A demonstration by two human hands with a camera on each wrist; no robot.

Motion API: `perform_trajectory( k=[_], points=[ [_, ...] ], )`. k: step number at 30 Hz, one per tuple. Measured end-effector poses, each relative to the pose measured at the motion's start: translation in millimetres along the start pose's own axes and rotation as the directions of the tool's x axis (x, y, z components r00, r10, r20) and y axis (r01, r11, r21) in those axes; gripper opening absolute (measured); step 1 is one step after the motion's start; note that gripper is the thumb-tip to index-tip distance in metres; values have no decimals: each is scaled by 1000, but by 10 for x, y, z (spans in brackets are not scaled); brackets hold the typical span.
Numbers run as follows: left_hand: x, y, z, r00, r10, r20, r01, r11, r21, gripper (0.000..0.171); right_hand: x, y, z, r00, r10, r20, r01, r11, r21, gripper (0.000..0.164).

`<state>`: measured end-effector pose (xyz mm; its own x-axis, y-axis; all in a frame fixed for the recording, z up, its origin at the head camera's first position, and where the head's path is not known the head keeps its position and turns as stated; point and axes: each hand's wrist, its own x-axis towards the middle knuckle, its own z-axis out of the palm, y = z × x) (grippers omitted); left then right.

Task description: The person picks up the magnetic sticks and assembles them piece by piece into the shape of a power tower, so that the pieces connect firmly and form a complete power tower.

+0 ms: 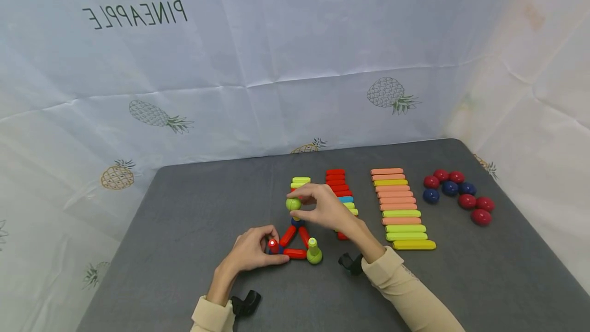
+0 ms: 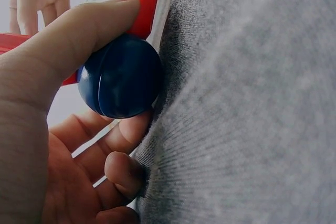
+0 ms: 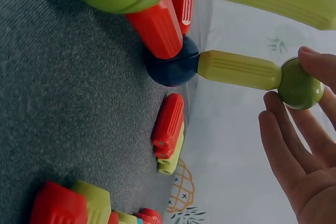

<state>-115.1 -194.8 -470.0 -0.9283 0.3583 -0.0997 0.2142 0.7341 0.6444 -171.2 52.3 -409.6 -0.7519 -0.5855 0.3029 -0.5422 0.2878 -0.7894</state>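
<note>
A triangle of red rods (image 1: 295, 253) lies on the grey table, joined by balls at its corners. At the near left corner, my left hand (image 1: 251, 251) holds a blue ball (image 2: 123, 77), thumb over it and fingers around the far side. A red rod (image 1: 273, 246) stands up there. My right hand (image 1: 328, 210) pinches a green ball (image 3: 302, 83) on top of a yellow-green rod (image 3: 239, 70), which rises from the far blue ball (image 3: 173, 67). The near right corner is a green ball (image 1: 314, 256) with another upright yellow-green rod (image 1: 313, 243).
Behind my right hand lie short rows of red and yellow-green rods (image 1: 335, 178). Farther right is a long column of orange, green and yellow rods (image 1: 397, 200), then several dark red balls (image 1: 481, 217) and blue balls (image 1: 430, 195). A pineapple-print cloth (image 1: 258, 55) hangs behind the table.
</note>
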Motion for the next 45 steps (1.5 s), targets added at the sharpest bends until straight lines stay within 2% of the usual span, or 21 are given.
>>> perform_trajectory(
  k=[11,21,27,32,35,37,42,45],
  points=[
    [-14,-5,5,1000,0,-2,0,1000,-3,36,-31,-43,-10,1000,26,12,-25,999,-25,37],
    [-16,-13,4,1000,6,-6,-6,1000,-3,36,-63,-84,-30,1000,-5,-14,3,993,-116,39],
    [-21,-15,3,1000,-8,-6,8,1000,-2,36,-239,-84,-284,994,-13,-106,-8,981,-193,40],
    [-16,-11,3,1000,-18,-7,18,1000,5,36,-574,54,-653,975,44,-216,-100,962,-254,40],
    [-9,-8,3,1000,-13,-5,14,1000,11,36,-826,173,-906,951,65,-301,-163,936,-311,41],
    [-4,-7,1,1000,-10,-6,10,1000,11,36,-997,248,-1071,930,61,-362,-203,908,-367,42],
    [7,-2,-1,1000,-8,-8,8,1000,15,36,-1423,458,-1442,883,74,-464,-325,808,-490,43],
    [11,0,1,1000,-7,-5,7,1000,13,36,-1657,592,-1612,852,129,-507,-420,747,-515,42]
  ],
)
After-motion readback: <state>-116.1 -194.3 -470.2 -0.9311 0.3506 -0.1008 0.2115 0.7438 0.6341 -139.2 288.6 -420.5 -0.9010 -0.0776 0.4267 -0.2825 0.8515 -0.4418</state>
